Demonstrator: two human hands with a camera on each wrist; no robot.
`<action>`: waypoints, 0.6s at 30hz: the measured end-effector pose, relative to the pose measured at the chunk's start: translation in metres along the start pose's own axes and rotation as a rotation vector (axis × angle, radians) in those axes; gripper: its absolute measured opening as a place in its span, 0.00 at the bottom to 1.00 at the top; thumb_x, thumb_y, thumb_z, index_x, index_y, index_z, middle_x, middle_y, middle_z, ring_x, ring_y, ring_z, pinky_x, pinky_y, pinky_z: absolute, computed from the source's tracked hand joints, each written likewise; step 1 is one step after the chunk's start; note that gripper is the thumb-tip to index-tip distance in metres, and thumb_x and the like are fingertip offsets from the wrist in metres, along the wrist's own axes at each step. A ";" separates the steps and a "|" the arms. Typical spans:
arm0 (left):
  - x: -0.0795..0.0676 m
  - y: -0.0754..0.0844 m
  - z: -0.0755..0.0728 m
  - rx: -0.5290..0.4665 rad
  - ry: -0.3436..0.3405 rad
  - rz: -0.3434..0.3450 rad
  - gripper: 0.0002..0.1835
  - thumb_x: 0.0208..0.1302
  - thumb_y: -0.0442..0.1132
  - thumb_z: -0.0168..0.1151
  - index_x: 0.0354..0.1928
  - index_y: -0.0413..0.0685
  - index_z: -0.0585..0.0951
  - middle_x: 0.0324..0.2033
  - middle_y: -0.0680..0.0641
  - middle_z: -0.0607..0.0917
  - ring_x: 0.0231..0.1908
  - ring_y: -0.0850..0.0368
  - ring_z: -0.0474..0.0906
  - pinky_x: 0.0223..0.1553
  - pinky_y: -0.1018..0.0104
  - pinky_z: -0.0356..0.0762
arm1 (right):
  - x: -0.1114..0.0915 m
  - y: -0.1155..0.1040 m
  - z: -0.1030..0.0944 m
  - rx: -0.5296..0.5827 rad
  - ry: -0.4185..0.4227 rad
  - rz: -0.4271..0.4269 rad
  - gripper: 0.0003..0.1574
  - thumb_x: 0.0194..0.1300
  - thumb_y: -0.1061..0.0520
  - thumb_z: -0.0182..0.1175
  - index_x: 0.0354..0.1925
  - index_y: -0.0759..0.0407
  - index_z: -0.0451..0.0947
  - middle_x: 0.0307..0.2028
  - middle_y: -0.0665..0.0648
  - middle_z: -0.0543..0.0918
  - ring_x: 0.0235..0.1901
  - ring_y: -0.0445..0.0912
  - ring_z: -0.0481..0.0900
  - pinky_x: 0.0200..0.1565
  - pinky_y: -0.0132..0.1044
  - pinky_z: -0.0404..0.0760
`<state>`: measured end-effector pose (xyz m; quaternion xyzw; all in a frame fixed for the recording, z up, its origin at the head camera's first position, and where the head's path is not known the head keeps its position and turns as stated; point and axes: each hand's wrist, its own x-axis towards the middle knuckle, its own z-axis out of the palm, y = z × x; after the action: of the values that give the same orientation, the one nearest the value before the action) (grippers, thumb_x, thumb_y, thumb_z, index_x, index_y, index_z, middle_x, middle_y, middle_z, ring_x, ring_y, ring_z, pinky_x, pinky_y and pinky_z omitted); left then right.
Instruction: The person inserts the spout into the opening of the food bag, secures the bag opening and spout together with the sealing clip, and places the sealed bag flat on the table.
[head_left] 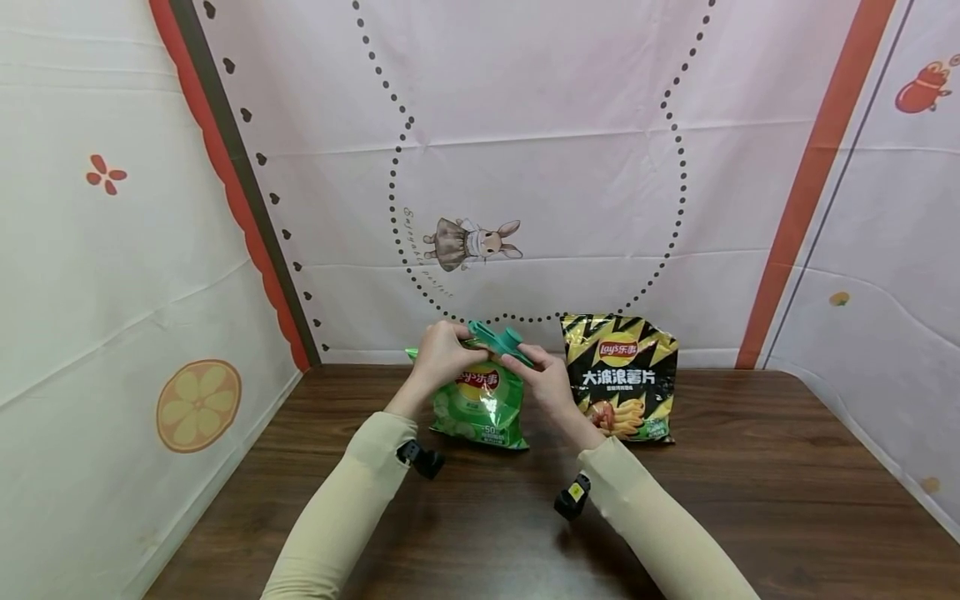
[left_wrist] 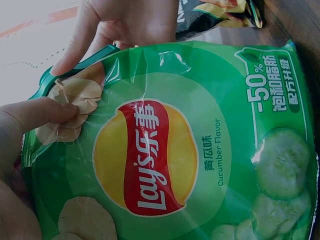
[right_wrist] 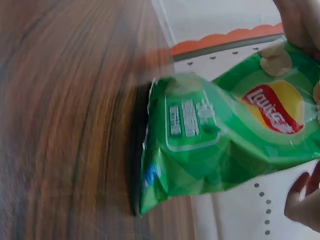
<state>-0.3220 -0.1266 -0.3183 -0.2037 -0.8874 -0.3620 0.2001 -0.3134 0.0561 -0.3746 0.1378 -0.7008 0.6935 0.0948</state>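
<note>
A green chip bag (head_left: 487, 412) labelled Lay's, cucumber flavor, stands upright on the table between the hands. My left hand (head_left: 441, 357) pinches its top left corner, the thumb pressing on the front of the bag (left_wrist: 175, 75) in the left wrist view. A green bag clip (head_left: 495, 339) with a round knob lies along the bag's top edge. My right hand (head_left: 549, 382) grips the clip's right end with thumb and fingers. In the right wrist view the bag (right_wrist: 235, 150) tilts, its bottom edge at the wooden table.
A black and yellow Lay's bag (head_left: 618, 379) stands upright right of my right hand, close to the back cloth (head_left: 547, 208). Printed cloth also hangs at the left and right sides. The brown wooden table (head_left: 750, 467) spreads out in front.
</note>
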 end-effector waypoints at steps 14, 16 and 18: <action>0.001 0.001 -0.001 0.012 -0.012 0.005 0.12 0.50 0.43 0.70 0.16 0.47 0.81 0.12 0.52 0.79 0.12 0.61 0.65 0.16 0.71 0.62 | -0.004 0.001 0.005 0.016 0.069 0.018 0.33 0.59 0.50 0.67 0.59 0.62 0.74 0.53 0.62 0.80 0.53 0.51 0.79 0.50 0.39 0.80; 0.001 0.001 -0.002 0.000 -0.016 -0.006 0.10 0.50 0.43 0.70 0.18 0.47 0.83 0.13 0.52 0.81 0.12 0.61 0.66 0.17 0.71 0.64 | -0.005 0.000 0.007 0.029 0.057 0.037 0.34 0.60 0.49 0.66 0.60 0.62 0.73 0.55 0.63 0.78 0.52 0.53 0.79 0.49 0.40 0.80; 0.000 0.002 -0.003 -0.009 -0.018 -0.014 0.09 0.50 0.43 0.70 0.19 0.47 0.84 0.14 0.52 0.82 0.13 0.61 0.68 0.17 0.70 0.65 | -0.006 -0.001 0.007 0.037 0.047 0.058 0.34 0.60 0.48 0.65 0.61 0.61 0.72 0.57 0.64 0.77 0.52 0.54 0.79 0.49 0.40 0.80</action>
<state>-0.3208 -0.1273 -0.3155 -0.2019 -0.8890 -0.3653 0.1886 -0.3073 0.0494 -0.3752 0.1029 -0.6893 0.7116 0.0884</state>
